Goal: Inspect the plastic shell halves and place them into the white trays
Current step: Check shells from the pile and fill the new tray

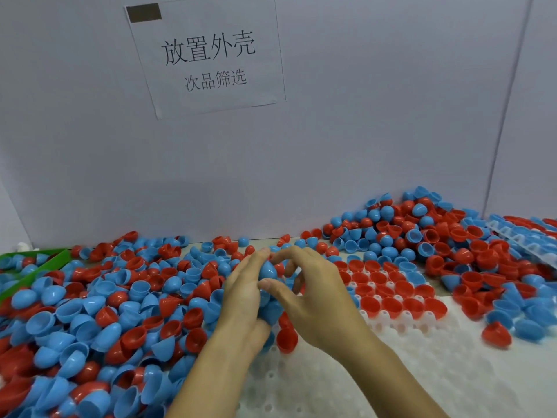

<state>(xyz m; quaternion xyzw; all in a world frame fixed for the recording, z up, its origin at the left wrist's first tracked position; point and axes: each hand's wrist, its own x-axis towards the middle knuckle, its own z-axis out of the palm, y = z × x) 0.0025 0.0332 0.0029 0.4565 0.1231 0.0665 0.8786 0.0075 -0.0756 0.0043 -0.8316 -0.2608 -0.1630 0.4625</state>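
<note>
Grey partition walls close off your bench, with a paper sign point(208, 55) taped up behind it. At the far left a green bin point(36, 268) sits half buried, so a shell nudged that way could slip in unnoticed. Next comes the left pile point(99, 312) of loose red and blue halves, heaped right up against your left forearm; a careless sweep of that arm will likely push unchecked shells onto the tray.

Your left hand point(242, 292) cups several blue shells point(268, 294), fingers curled round them, and your right hand point(304, 286) pinches at the top one with thumb and forefinger. They look nested. If two stay stuck together, you may seat a double in one pocket, or miss a flaw on the hidden one. Pull too hard and the stack could spring out of your palm into the pile.

Right of your hands, the white tray point(422, 354) holds rows of red shells point(391, 297) at its far end, its near pockets open. The right pile point(437, 236) spills against that filled edge, and strays could roll into pockets. A second tray point(524, 239) leans on the heap at far right and might slide.
</note>
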